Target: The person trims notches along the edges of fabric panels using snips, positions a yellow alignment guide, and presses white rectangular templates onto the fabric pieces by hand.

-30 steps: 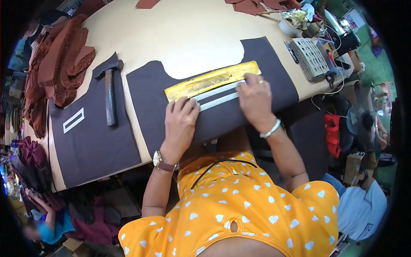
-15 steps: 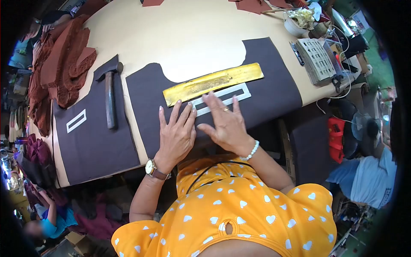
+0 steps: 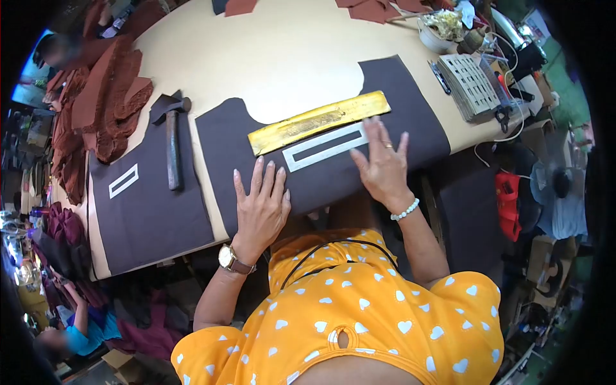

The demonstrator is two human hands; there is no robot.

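Note:
A dark fabric piece (image 3: 410,135) lies on the pale table, with a long yellow bar (image 3: 321,120) across it. Just below the bar is a white rectangular frame (image 3: 301,160) with a narrow slot. My left hand (image 3: 260,208) lies flat on the fabric, fingers spread, left of and below the frame. My right hand (image 3: 385,167) is open, its fingertips at the frame's right end and near the bar. A hammer (image 3: 173,147) rests on a second dark piece (image 3: 154,224), which bears a smaller white frame (image 3: 123,181).
Rust-coloured cloth (image 3: 106,109) is heaped at the left. A stack of patterned cards (image 3: 470,86), a white bowl (image 3: 436,42) and cables stand at the right edge. A person in blue (image 3: 96,330) is at the lower left, another at the upper left.
My right hand has moved right along the white frame, uncovering its slot. My left hand has drawn slightly down, away from the bar. The view has shifted a little.

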